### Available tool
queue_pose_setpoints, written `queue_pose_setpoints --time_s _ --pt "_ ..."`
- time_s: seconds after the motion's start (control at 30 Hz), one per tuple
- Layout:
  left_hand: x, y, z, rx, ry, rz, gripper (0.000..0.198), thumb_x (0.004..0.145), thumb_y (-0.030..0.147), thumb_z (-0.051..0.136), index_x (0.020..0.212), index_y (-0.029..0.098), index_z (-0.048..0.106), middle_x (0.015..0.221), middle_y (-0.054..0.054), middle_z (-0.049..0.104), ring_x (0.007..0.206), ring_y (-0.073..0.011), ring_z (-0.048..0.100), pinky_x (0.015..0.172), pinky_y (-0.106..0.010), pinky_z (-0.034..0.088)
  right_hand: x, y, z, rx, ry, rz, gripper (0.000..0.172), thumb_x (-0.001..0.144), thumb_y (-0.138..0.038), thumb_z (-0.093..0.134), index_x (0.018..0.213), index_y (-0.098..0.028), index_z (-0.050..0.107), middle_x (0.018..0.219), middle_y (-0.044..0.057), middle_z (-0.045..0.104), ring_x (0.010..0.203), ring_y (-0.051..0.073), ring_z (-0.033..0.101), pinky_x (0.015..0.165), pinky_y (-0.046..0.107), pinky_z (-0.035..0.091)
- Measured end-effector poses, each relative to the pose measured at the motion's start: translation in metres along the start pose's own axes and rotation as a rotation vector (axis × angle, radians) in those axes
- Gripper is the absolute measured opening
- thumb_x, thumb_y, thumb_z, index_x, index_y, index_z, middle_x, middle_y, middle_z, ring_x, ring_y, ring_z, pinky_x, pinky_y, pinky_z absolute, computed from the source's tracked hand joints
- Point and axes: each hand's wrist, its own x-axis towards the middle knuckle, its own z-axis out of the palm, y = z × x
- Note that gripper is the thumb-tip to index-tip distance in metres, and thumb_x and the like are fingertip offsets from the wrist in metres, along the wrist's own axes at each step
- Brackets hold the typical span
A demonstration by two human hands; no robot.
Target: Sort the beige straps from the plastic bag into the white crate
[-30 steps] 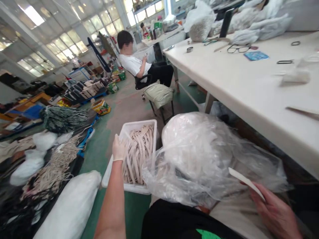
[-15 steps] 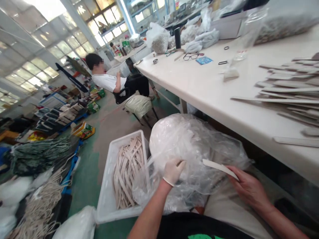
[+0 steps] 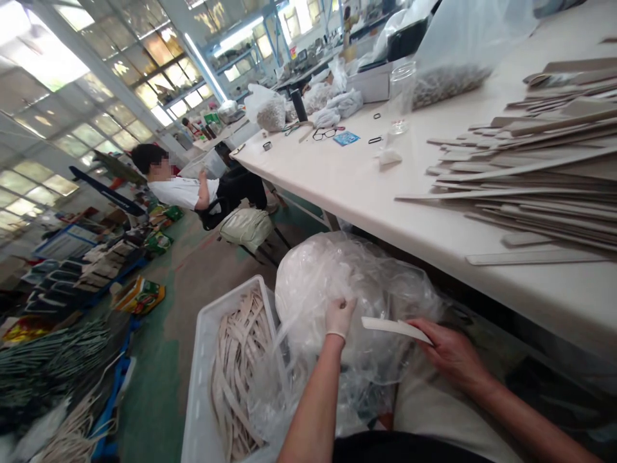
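Note:
In my right hand (image 3: pixel 446 354) is one end of a flat, pale strip (image 3: pixel 393 326), pinched between thumb and fingers. Its free end points left over a clear plastic bag (image 3: pixel 308 270) at my lap. My left hand (image 3: pixel 340 316), in a whitish glove, is closed in front of the bag, its fingers curled. What those fingers hold, if anything, cannot be made out. To the left, a white plastic bin (image 3: pixel 196 360) contains many beige strips (image 3: pixel 238 360), and part of the clear bag hangs over its edge.
A long white table (image 3: pixel 337 180) runs along the right, with a pile of pale strips (image 3: pixel 540 193) on it. Glasses (image 3: pixel 324 134), a clear jar (image 3: pixel 400 96) and a bag of small pieces (image 3: pixel 448 83) lie farther back. A seated person (image 3: pixel 180 190) is beyond a padded stool (image 3: pixel 247 228).
The view has swung right, so the table and strip pile show more. My right hand, with the strip, has come nearer my left hand, which stays closed by the bag.

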Motion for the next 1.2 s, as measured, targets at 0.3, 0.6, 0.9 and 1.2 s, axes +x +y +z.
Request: queue_pose_setpoints --time_s 0.3,0.6,0.9,1.2 --pt "0.004 -0.01 -0.001 -0.176 0.011 -0.058 0.037 0.083 0.045 0.051 0.069 0.015 0.07 0.069 -0.005 0.071 0.071 -0.0187 0.065 0.067 -0.027 0.048 -0.002 0.0 -0.001 0.005 0.005 0.018 0.026 0.088 -0.03 0.048 0.101 -0.025 0.07 0.094 0.003 0.075 0.081 0.025 0.071 0.069 0.032 0.053" --pt "-0.022 -0.02 -0.022 -0.181 -0.088 -0.066 0.056 0.091 0.051 0.035 0.099 0.011 0.073 0.09 -0.012 0.074 0.073 -0.0179 0.066 0.063 -0.027 0.047 0.002 -0.003 0.001 -0.002 -0.02 0.016 0.028 0.086 -0.029 0.048 0.102 -0.024 0.07 0.095 0.004 0.075 0.082 0.026 0.071 0.069 0.032 0.052" --pt "0.002 0.003 0.011 -0.018 -0.046 -0.038 0.034 0.078 0.045 0.063 0.061 0.016 0.067 0.06 -0.004 0.065 0.069 -0.0194 0.059 0.068 -0.029 0.043 -0.001 0.002 0.001 0.002 -0.01 0.032 0.028 0.087 -0.031 0.047 0.102 -0.026 0.07 0.097 0.004 0.075 0.085 0.026 0.071 0.072 0.032 0.053" --pt "-0.032 -0.014 -0.024 -0.078 0.015 0.011 0.032 0.081 0.038 0.053 0.06 0.017 0.066 0.059 0.0 0.06 0.066 -0.0169 0.054 0.066 -0.027 0.04 0.001 0.0 -0.001 0.029 0.002 0.058 0.029 0.084 -0.03 0.048 0.102 -0.026 0.07 0.098 0.005 0.075 0.085 0.027 0.07 0.072 0.034 0.053"
